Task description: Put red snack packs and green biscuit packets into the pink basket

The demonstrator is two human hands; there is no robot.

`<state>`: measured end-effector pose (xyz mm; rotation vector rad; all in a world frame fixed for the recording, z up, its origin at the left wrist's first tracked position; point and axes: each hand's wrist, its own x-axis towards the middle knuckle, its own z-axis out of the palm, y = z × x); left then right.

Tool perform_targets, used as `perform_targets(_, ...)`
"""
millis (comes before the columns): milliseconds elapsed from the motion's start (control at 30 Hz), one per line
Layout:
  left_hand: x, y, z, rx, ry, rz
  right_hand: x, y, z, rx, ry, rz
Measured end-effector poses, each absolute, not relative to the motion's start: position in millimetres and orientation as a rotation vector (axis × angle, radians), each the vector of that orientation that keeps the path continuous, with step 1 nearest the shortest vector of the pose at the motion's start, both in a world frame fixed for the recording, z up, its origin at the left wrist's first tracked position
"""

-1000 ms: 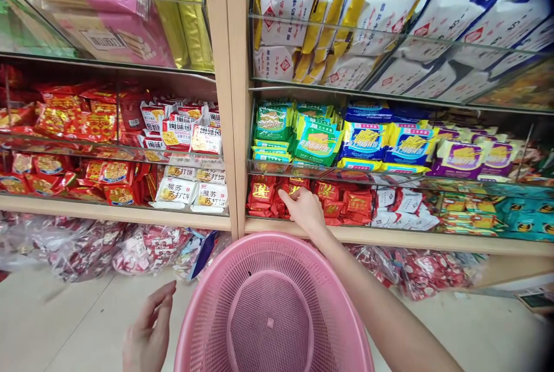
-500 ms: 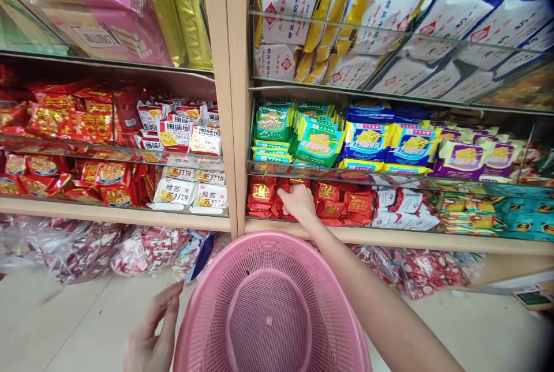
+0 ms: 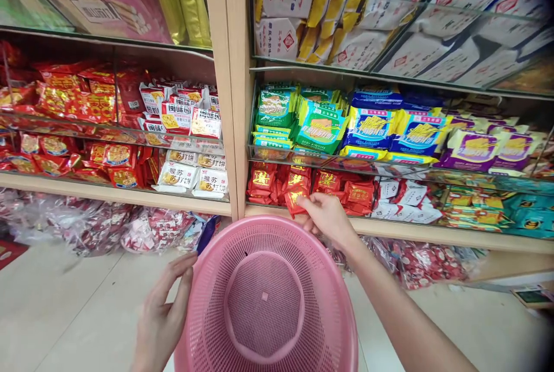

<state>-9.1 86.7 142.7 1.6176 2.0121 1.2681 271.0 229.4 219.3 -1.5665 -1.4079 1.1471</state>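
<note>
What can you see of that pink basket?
The pink basket looks plastic and round, with a smooth rim, mesh walls and base, a ring around the base and a small pale square mid-base. It sits mouth up before the shelves, its near side cut off. The left hand is at its rim; contact is unclear.

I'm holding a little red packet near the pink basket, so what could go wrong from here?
The right hand pinches the red packet near its edge, so it might slip. The packet is near the far rim of the pink basket, so a drop could land outside. The left hand is open beside the basket without gripping it, so a bump might shift it.
</note>
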Motion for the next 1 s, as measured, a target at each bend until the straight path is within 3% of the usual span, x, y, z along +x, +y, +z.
perform_targets(133, 8, 96, 158, 1.882, 1.765, 1.205, 289, 192, 199, -1.440, -1.402, 1.593)
perform_targets(300, 45, 113, 181, 2.307, 1.340, 0.528, 288, 170, 164, -1.345, -1.532, 1.993)
perform_targets(400, 64, 116, 181, 2.474, 1.166, 0.296, 283, 163, 154, -1.267, -1.670, 2.159)
perform_targets(633, 73, 96, 148, 2.553, 1.092, 0.132, 279, 147, 138, -1.164, -1.775, 2.388)
perform_targets(867, 72, 88, 143, 2.420, 1.138, 0.057, 271, 133, 124, -1.336, -1.787, 2.261)
perform_targets(1000, 63, 108, 135, 2.357, 1.208, 0.055, 287, 114, 137, -1.566, -1.839, 1.452)
